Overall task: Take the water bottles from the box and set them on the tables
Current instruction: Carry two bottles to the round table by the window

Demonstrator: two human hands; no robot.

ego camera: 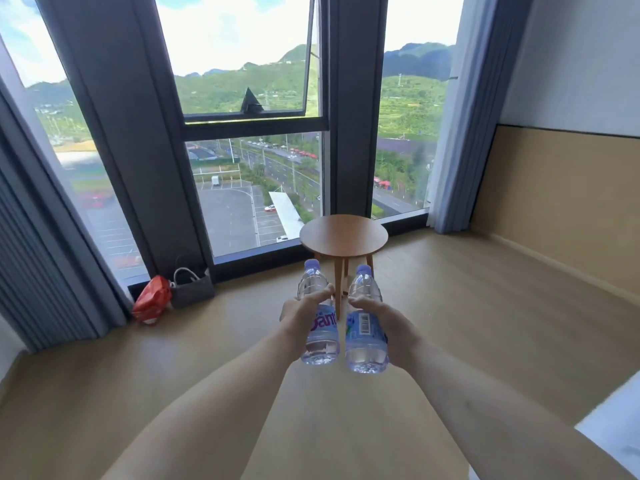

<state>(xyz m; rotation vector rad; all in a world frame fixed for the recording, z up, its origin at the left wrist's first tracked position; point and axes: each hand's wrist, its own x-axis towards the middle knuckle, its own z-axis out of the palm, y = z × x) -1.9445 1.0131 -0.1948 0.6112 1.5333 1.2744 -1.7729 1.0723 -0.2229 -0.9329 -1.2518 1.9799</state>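
Note:
I hold two clear water bottles with pale purple caps out in front of me, both upright and side by side in the air. My left hand [298,315] grips the left bottle [320,336] around its middle. My right hand [389,323] grips the right bottle [365,337], whose barcode label faces me. A small round wooden table [343,235] stands beyond the bottles, close to the window. The box is out of view.
Tall windows [249,188] and grey curtains [52,258] line the far side. A red bag [152,299] and a grey tote bag [192,289] sit on the floor at the left. A white bed corner [616,434] shows at the lower right. Wooden floor lies between me and the table.

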